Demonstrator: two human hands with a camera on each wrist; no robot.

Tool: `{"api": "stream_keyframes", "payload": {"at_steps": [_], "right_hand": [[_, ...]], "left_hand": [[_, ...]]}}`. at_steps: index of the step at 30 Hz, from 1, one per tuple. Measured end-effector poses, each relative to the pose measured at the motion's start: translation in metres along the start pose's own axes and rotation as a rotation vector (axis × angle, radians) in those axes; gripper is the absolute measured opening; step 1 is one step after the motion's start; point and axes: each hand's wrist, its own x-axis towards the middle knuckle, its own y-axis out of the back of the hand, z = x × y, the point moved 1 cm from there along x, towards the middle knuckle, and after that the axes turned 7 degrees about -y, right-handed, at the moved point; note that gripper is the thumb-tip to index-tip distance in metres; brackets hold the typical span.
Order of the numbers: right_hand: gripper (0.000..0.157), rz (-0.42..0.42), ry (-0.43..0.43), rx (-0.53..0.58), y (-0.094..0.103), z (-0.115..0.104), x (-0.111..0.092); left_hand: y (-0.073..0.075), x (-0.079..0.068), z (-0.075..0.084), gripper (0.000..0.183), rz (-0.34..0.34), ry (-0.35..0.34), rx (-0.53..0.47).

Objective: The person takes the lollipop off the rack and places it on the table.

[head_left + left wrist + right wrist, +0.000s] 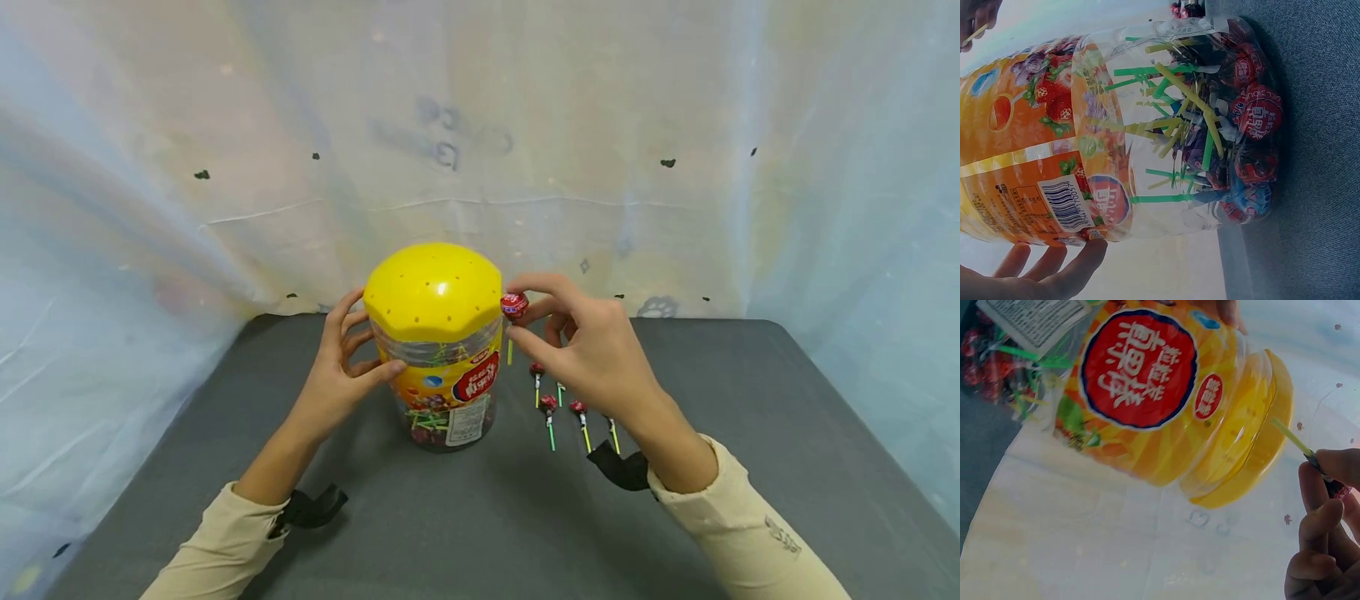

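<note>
A clear plastic candy jar (438,392) stands upright on the table, with a yellow lid (435,292) on top. My left hand (337,367) grips the jar's left side, thumb on the front of its printed label. Through the jar's lower wall, the left wrist view shows several lollipops with green and yellow sticks (1191,100). Beside the lid on the right, my right hand (592,342) pinches a red-wrapped lollipop (514,305) between thumb and fingers. Its yellow stick (1294,437) points down, and the right wrist view shows the lid (1279,425) still covering the jar's mouth.
Several lollipops (549,404) lie on the dark grey table (465,517) right of the jar, partly beneath my right hand and wrist. Black straps (318,507) hang from both wrists. A pale patterned sheet (480,150) hangs behind the table and along its sides.
</note>
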Motion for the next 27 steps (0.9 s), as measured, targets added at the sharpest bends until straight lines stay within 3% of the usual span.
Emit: {"api": "stream_keyframes", "payload": {"at_steps": [9, 17, 27], "right_hand": [[0.040, 0.002, -0.088, -0.023, 0.003, 0.021, -0.012], [0.041, -0.060, -0.201, -0.063, 0.007, 0.041, -0.025], [0.039, -0.108, -0.250, -0.095, 0.012, 0.062, -0.039]], "left_hand": [[0.001, 0.001, 0.002, 0.099, 0.001, 0.006, -0.005], [-0.001, 0.002, 0.000, 0.100, 0.002, 0.005, -0.011], [-0.001, 0.001, 0.002, 0.100, 0.005, 0.011, -0.021]]}}
